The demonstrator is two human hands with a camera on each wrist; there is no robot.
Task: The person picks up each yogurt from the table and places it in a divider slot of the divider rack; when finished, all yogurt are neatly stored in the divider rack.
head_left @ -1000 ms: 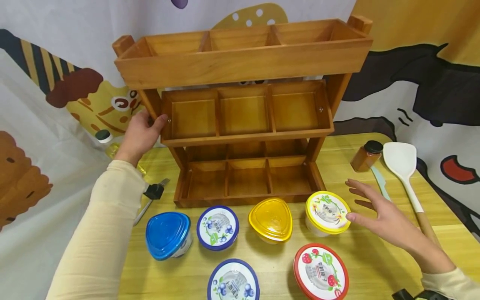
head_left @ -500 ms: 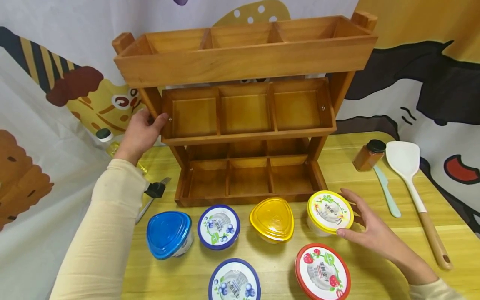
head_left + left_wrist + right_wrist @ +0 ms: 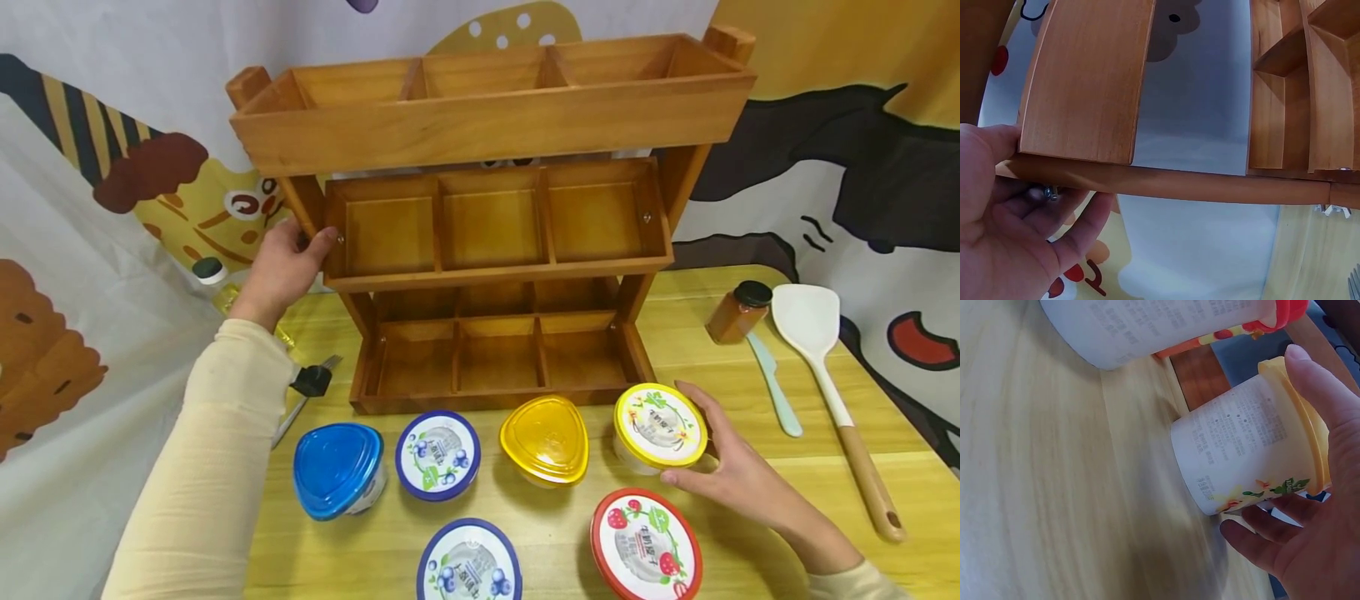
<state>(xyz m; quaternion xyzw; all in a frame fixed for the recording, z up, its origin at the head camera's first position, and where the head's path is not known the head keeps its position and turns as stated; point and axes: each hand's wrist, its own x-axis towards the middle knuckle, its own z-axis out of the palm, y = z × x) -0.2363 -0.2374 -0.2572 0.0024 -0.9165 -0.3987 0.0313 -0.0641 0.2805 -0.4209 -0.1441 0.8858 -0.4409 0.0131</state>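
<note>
My left hand grips the left side post of a three-tier wooden rack. In the left wrist view the thumb lies on one side of the wooden post and the fingers curl behind it. My right hand holds the right side of a white cup with a yellow flower-printed lid. In the right wrist view the thumb is at the yellow lid and the fingers bend around the cup's printed wall. The cup's far side is hidden.
Nearby stand a yellow triangular-lidded cup, a blue-lidded cup, two blueberry-lidded cups and a strawberry-lidded cup. A spice jar, mint knife and white spatula lie right. An oil bottle and fork are left.
My right hand has moved left from open space beside the yellow flower-lidded cup and closed around its side. My left hand stays on the rack's post.
</note>
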